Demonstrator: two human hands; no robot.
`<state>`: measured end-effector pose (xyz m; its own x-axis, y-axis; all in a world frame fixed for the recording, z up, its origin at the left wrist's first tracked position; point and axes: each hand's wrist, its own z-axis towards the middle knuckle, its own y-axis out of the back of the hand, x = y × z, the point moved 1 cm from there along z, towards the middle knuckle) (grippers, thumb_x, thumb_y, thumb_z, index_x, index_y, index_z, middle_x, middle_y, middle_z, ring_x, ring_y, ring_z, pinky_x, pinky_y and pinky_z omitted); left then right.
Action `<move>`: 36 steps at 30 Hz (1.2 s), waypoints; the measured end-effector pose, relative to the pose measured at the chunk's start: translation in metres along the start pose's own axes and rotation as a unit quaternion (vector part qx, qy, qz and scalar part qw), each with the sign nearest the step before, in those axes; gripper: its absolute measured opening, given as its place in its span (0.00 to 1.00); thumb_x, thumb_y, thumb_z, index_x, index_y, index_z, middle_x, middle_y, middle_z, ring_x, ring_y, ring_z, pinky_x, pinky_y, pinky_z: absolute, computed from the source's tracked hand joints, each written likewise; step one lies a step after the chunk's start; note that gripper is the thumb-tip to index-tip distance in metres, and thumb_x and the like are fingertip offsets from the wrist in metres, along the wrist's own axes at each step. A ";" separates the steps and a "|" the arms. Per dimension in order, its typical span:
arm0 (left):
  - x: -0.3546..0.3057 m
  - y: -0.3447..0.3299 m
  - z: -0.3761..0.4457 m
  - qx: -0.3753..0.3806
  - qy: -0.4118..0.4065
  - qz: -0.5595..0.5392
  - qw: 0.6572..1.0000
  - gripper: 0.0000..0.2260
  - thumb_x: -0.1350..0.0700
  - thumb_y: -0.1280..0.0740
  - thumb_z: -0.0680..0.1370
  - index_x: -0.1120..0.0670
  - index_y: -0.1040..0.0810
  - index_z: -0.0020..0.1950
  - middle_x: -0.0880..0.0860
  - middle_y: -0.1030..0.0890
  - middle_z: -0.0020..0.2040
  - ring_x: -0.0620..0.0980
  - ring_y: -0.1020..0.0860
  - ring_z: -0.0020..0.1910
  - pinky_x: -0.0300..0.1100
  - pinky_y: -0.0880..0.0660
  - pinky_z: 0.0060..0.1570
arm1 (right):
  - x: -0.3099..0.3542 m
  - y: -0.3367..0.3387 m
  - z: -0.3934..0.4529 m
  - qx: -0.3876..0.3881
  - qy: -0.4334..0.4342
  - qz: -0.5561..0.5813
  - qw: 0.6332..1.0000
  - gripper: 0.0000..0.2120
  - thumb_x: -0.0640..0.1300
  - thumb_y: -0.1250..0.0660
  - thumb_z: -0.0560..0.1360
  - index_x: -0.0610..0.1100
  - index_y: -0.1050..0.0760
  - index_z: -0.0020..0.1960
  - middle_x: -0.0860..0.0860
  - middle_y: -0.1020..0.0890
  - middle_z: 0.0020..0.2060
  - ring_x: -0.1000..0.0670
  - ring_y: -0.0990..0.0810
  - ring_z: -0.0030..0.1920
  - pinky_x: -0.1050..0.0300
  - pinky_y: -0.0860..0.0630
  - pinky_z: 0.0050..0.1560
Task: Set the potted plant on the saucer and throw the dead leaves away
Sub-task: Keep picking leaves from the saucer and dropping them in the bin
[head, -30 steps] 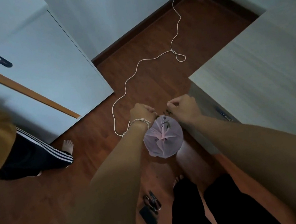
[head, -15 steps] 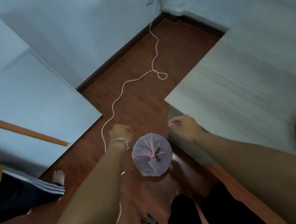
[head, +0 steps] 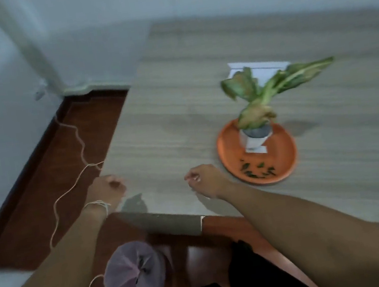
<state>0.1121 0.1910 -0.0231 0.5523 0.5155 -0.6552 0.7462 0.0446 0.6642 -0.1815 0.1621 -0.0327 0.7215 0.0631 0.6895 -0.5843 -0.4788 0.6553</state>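
Note:
The potted plant [head: 256, 133], in a small white pot with green and yellowish leaves, stands on the orange saucer [head: 281, 154] on the grey wooden table [head: 168, 122]. Several small dead leaves [head: 257, 170] lie on the saucer's near side. A bin lined with a pink bag [head: 134, 284] stands on the floor below the table's edge, with a few leaf bits inside. My left hand [head: 107, 190] is a loose fist over the table's left corner. My right hand [head: 204, 178] hovers over the table, left of the saucer, fingers curled and pinched together; nothing is visible in it.
A white cord [head: 76, 180] runs along the red-brown floor and loops around my left wrist. A white card or box [head: 261, 71] lies behind the plant. The white wall meets the floor at the far left.
The view has swung up from the floor to the table. Both hands rose away from the bin and now hover over the table's near edge; plant and saucer came into sight.

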 end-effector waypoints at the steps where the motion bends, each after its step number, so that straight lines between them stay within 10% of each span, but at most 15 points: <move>1: -0.028 -0.017 -0.003 0.009 -0.031 0.014 0.999 0.06 0.54 0.31 0.63 0.49 0.17 0.37 0.55 0.15 0.37 0.59 0.15 0.41 0.56 0.18 0.47 | -0.016 0.019 -0.008 -0.020 -0.015 -0.004 1.000 0.11 0.44 0.35 0.76 0.43 0.17 0.54 0.46 0.15 0.52 0.47 0.18 0.52 0.56 0.25 0.53; 7: -0.159 -0.138 -0.030 0.120 -0.208 0.071 0.968 0.14 0.56 0.33 0.69 0.58 0.16 0.51 0.56 0.15 0.45 0.55 0.17 0.46 0.42 0.23 0.50 | -0.116 0.106 -0.043 -0.112 -0.123 -0.029 0.986 0.08 0.47 0.34 0.73 0.47 0.17 0.47 0.50 0.14 0.47 0.48 0.18 0.49 0.55 0.23 0.50; 20: -0.222 -0.277 -0.035 0.262 -0.263 0.316 0.873 0.20 0.56 0.29 0.74 0.53 0.24 0.66 0.55 0.22 0.64 0.56 0.23 0.62 0.47 0.26 0.62 | -0.181 0.125 -0.017 0.023 -0.107 -0.189 0.976 0.20 0.46 0.31 0.71 0.49 0.24 0.63 0.47 0.19 0.51 0.45 0.18 0.48 0.51 0.20 0.46; 36: -0.217 -0.313 -0.033 0.234 -0.280 0.378 0.851 0.10 0.63 0.39 0.76 0.58 0.18 0.51 0.60 0.18 0.52 0.60 0.19 0.51 0.52 0.21 0.51 | -0.166 0.116 -0.016 0.049 -0.094 -0.201 0.974 0.12 0.48 0.35 0.76 0.41 0.18 0.50 0.43 0.16 0.49 0.42 0.19 0.49 0.57 0.33 0.43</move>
<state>-0.2539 0.0932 -0.0768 0.9328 -0.2486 -0.2608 0.0935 -0.5318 0.8417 -0.3752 0.1105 -0.0665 0.9453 0.1048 0.3088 -0.2097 -0.5298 0.8218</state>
